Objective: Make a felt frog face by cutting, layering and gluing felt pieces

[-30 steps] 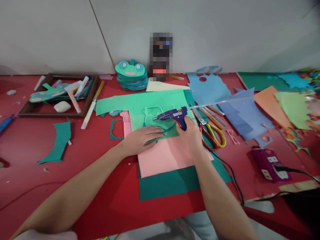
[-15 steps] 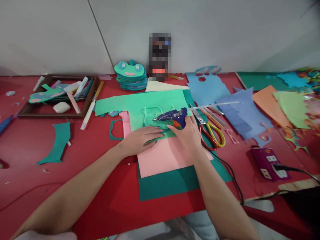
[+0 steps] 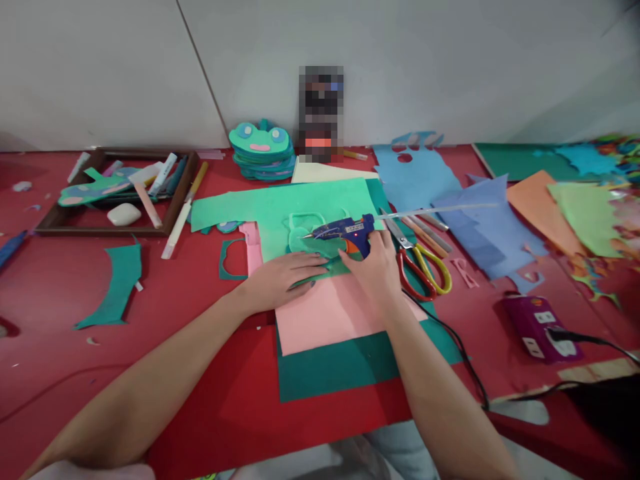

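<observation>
My right hand (image 3: 373, 263) is closed around the handle of a blue hot glue gun (image 3: 345, 230). A long clear glue stick (image 3: 440, 210) sticks out of its back, and its nozzle points left, just over a green cut-out piece (image 3: 300, 240). Lying flat with fingers stretched, my left hand (image 3: 290, 277) presses on the near edge of the green pieces. Beneath are a light green sheet (image 3: 320, 197), a pink sheet (image 3: 325, 320) and a dark green sheet (image 3: 340, 373). Whether the nozzle touches the cut-out I cannot tell.
Scissors (image 3: 425, 267) lie right of my right hand, beside a purple power socket box (image 3: 540, 327). A stack of frog-face cut-outs (image 3: 263, 153) stands behind. On the left are a wooden frame (image 3: 45, 223) with markers and a craft knife (image 3: 180, 223). Blue sheets (image 3: 490, 233) lie right.
The glue gun has shifted very slightly to the left, still in my right hand. My left hand stays in place on the green pieces.
</observation>
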Demonstrator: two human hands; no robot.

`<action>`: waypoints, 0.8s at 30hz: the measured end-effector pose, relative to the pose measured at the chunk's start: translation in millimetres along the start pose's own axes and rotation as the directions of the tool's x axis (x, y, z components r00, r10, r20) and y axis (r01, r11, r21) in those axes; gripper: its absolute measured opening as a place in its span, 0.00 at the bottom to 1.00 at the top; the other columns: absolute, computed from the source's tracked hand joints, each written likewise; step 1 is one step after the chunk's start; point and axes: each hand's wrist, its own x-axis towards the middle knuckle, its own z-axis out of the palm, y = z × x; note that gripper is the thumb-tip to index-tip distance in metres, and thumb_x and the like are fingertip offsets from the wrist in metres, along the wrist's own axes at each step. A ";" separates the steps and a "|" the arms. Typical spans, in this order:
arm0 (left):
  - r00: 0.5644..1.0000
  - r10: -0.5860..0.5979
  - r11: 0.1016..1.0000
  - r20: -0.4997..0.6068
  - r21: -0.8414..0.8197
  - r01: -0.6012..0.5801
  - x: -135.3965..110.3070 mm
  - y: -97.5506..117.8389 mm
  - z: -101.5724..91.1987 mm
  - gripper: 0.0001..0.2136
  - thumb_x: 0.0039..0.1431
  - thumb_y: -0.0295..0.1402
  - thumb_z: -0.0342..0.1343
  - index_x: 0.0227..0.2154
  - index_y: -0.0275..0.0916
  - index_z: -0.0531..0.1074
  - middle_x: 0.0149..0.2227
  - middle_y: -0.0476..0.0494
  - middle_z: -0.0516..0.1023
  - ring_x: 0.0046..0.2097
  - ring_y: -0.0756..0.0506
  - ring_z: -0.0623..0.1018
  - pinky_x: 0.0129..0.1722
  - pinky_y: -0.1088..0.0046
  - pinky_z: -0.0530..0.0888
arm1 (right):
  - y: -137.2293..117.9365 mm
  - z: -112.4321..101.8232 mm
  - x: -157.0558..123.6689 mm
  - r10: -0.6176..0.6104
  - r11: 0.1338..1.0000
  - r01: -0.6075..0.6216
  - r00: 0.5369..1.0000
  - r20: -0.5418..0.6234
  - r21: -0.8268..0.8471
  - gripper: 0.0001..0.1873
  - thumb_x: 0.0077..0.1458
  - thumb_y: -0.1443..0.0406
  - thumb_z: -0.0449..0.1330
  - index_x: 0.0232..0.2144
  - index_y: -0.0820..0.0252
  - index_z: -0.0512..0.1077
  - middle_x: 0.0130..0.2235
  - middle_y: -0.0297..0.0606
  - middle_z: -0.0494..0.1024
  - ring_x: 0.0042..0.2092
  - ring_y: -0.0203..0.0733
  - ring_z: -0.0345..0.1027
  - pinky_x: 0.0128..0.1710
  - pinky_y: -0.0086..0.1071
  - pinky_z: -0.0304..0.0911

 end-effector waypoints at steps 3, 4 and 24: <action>1.000 -0.002 1.000 -0.003 -0.015 0.002 -0.5 -0.3 0.4 0.17 0.65 0.31 0.45 0.55 0.41 0.66 0.59 0.44 0.69 0.61 0.44 0.67 0.60 0.60 0.66 | 0.0 -0.5 0.1 -0.044 0.998 0.044 0.999 -0.015 0.041 0.15 0.48 0.61 0.60 0.38 0.60 0.65 0.45 0.49 0.68 0.46 0.54 0.66 0.37 0.43 0.66; 1.000 -0.002 1.000 -0.004 -0.019 0.002 -0.7 -0.4 0.6 0.17 0.65 0.30 0.45 0.55 0.41 0.66 0.59 0.44 0.69 0.61 0.44 0.67 0.60 0.59 0.66 | 0.6 -0.4 0.2 -0.059 0.997 0.060 0.998 -0.017 0.053 0.15 0.48 0.62 0.60 0.38 0.60 0.65 0.45 0.49 0.68 0.46 0.53 0.66 0.38 0.43 0.66; 1.000 -0.008 1.000 -0.008 -0.021 0.008 -0.6 0.1 1.6 0.17 0.65 0.30 0.45 0.55 0.40 0.67 0.58 0.44 0.69 0.60 0.44 0.67 0.59 0.60 0.66 | 19.9 6.4 2.1 -0.145 0.986 0.145 0.989 -0.012 0.077 0.12 0.46 0.66 0.57 0.37 0.61 0.68 0.41 0.47 0.69 0.39 0.47 0.66 0.37 0.40 0.66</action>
